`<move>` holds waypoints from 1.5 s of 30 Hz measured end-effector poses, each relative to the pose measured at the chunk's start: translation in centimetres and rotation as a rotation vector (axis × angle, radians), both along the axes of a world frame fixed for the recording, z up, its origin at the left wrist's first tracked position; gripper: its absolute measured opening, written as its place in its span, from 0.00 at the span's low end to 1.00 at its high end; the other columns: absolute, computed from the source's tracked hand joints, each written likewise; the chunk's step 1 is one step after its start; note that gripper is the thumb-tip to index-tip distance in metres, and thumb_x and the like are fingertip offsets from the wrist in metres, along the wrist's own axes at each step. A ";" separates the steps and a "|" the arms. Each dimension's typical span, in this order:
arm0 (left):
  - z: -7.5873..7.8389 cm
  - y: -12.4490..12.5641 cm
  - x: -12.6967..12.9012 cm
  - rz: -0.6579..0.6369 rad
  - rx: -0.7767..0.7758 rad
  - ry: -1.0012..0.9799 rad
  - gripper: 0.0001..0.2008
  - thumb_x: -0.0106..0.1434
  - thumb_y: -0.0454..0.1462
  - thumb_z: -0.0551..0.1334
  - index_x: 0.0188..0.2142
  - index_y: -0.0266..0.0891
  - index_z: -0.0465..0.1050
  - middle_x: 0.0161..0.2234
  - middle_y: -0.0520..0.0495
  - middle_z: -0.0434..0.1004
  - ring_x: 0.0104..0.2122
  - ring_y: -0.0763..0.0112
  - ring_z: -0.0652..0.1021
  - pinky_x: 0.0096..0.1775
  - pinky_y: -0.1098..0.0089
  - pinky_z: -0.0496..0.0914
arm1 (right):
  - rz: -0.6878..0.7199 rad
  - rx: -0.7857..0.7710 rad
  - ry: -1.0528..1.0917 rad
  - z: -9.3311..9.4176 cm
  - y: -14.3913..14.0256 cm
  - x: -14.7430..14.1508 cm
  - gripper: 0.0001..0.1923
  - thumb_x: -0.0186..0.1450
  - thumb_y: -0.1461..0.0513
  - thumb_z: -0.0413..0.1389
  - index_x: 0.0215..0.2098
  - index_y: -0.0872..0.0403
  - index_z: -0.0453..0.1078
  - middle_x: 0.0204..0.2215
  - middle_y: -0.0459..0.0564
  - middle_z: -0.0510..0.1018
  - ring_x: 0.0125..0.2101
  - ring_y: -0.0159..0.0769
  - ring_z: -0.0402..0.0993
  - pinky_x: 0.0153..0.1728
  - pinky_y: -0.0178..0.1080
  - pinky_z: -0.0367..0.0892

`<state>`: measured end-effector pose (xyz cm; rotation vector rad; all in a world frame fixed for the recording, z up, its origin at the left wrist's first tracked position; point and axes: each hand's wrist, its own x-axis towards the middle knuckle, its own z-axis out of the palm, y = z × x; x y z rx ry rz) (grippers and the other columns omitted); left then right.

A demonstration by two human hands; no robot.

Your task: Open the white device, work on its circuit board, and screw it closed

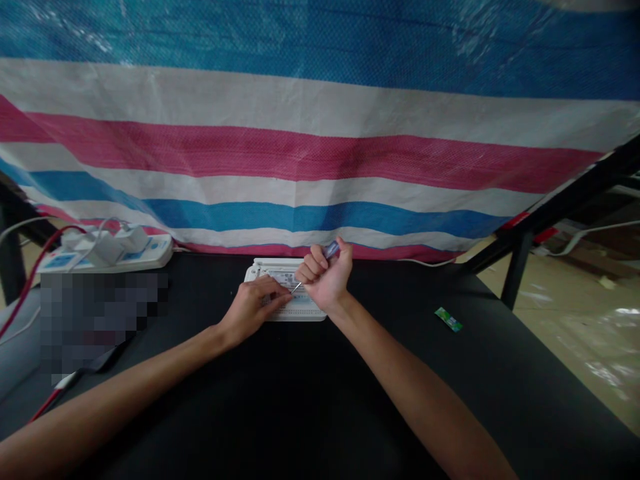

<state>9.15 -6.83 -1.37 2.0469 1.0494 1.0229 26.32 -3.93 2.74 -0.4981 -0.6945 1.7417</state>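
A: The small screwdriver with the see-through blue handle (327,254) is held tight in the right hand (325,280), fingers wrapped all round it. Its thin metal tip slants down from the fist onto the flat white plastic board (300,308).

B: And the left hand (253,308)?

A: It is laid on the board just beside the tip, fingers bent and pressed down. Nothing is pinched.

B: Which step is this?

A: Probably something small is being turned or poked. Next, the tip must be kept steady and the board held still.

B: Anything else nearby?

A: A white power strip (107,252) and a small green wrapper (449,320) lie well apart on the black table (310,400).

A pixelated patch (100,320) hides the table's (320,400) left part.
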 end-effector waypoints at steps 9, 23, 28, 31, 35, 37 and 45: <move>0.4 1.1 0.1 0.118 -0.456 -0.516 0.15 0.51 0.45 0.73 0.28 0.34 0.79 0.24 0.49 0.75 0.23 0.76 0.69 0.26 0.74 0.63 | -0.192 0.004 -0.022 1.0 -0.5 0.1 0.31 0.65 0.40 0.34 0.14 0.51 0.39 0.11 0.38 0.38 0.13 0.28 0.33 0.15 0.36 0.44; 0.7 -0.1 0.7 0.065 -0.556 -0.517 0.16 0.55 0.45 0.72 0.26 0.33 0.74 0.23 0.48 0.75 0.22 0.76 0.72 0.28 0.75 0.67 | -0.226 0.108 -0.071 2.2 -1.8 -0.3 0.32 0.64 0.39 0.33 0.13 0.51 0.40 0.10 0.39 0.39 0.13 0.27 0.34 0.16 0.36 0.44; 1.0 -0.2 0.8 0.100 -0.549 -0.444 0.24 0.61 0.52 0.65 0.20 0.38 0.62 0.14 0.57 0.58 0.14 0.82 0.57 0.18 0.76 0.51 | -0.245 0.087 -0.121 2.3 -1.8 -0.3 0.33 0.62 0.36 0.32 0.14 0.51 0.39 0.10 0.39 0.39 0.14 0.28 0.33 0.16 0.36 0.45; 0.9 -0.4 1.0 0.032 -0.785 -0.557 0.25 0.59 0.52 0.66 0.20 0.39 0.60 0.13 0.60 0.52 0.13 0.82 0.53 0.17 0.76 0.47 | -0.230 0.081 -0.102 2.1 -1.7 -0.4 0.32 0.63 0.37 0.32 0.14 0.50 0.39 0.10 0.39 0.39 0.14 0.28 0.33 0.16 0.36 0.45; 1.0 -1.1 1.5 -0.067 -1.022 -0.745 0.16 0.56 0.41 0.71 0.24 0.34 0.68 0.17 0.57 0.60 0.16 0.84 0.55 0.18 0.79 0.49 | -0.197 0.085 -0.054 1.8 -1.7 -0.6 0.32 0.64 0.39 0.32 0.14 0.51 0.40 0.10 0.39 0.39 0.13 0.28 0.34 0.16 0.36 0.45; 1.1 -1.5 1.7 -0.075 -1.064 -0.827 0.11 0.54 0.34 0.72 0.26 0.32 0.70 0.22 0.54 0.66 0.17 0.85 0.57 0.18 0.80 0.50 | -0.196 0.081 -0.056 1.8 -1.8 -0.6 0.32 0.64 0.39 0.32 0.13 0.51 0.40 0.10 0.39 0.39 0.13 0.28 0.34 0.16 0.36 0.44; 1.1 -2.3 1.9 -0.033 -1.035 -0.845 0.13 0.59 0.37 0.70 0.24 0.32 0.70 0.21 0.53 0.65 0.17 0.85 0.57 0.17 0.81 0.50 | -0.169 0.111 -0.082 1.9 -2.2 -0.8 0.33 0.62 0.36 0.35 0.13 0.50 0.42 0.10 0.38 0.39 0.13 0.27 0.35 0.15 0.36 0.45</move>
